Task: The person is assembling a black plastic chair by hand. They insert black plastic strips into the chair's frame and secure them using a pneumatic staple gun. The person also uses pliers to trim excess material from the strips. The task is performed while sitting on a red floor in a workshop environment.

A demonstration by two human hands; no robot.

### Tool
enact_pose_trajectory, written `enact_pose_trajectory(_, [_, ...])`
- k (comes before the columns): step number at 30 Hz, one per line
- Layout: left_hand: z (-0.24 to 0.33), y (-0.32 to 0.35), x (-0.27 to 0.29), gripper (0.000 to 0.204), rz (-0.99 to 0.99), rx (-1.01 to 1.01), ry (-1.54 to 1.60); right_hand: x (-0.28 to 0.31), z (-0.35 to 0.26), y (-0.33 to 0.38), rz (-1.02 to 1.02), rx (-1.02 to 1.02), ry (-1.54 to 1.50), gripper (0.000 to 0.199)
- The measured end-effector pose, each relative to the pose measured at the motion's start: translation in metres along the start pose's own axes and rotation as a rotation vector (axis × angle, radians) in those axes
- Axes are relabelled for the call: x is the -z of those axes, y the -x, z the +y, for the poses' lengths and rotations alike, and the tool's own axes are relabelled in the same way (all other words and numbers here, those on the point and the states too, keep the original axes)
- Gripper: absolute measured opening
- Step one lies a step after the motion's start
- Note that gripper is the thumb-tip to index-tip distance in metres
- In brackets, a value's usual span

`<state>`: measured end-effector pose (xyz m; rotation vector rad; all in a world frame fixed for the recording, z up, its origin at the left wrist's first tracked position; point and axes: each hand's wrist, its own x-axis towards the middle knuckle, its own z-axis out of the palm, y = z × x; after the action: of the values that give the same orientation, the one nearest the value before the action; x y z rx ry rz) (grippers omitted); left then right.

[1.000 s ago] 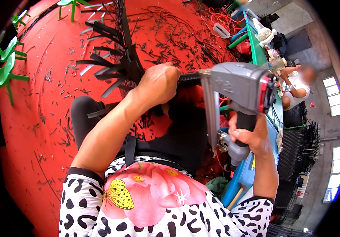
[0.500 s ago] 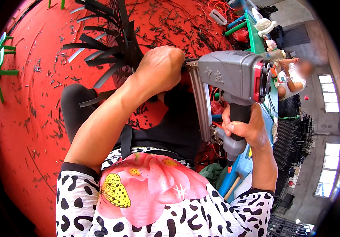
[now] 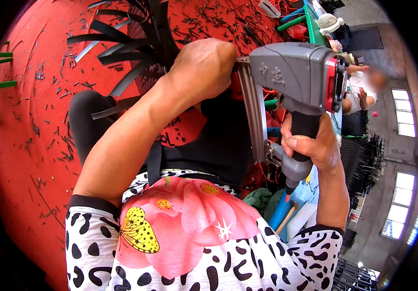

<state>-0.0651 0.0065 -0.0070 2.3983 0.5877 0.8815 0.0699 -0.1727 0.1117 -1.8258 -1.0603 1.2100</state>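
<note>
The right hand (image 3: 311, 143) is gripping the grey pneumatic nail gun (image 3: 294, 72) by its handle. The left hand (image 3: 204, 68), now closer to the nose, is clenching the black strips (image 3: 136, 43), indicating alignment for fastening.

The left hand (image 3: 204, 68) is hiding the nail gun (image 3: 291, 82) nose; the far person (image 3: 364, 92) is showing only as a blur.
</note>
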Motion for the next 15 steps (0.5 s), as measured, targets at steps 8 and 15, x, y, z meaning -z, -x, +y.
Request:
enact_pose_trajectory(8, [0.001, 0.002, -0.001, 0.015, -0.046, 0.021, -0.012, 0.003, -0.009, 0.001, -0.031, -0.044, 0.119, 0.014])
enact_pose_trajectory(15, [0.0, -0.003, -0.002, 0.019, -0.034, 0.0, -0.035, 0.002, -0.011, -0.005, -0.032, 0.007, 0.208, 0.023])
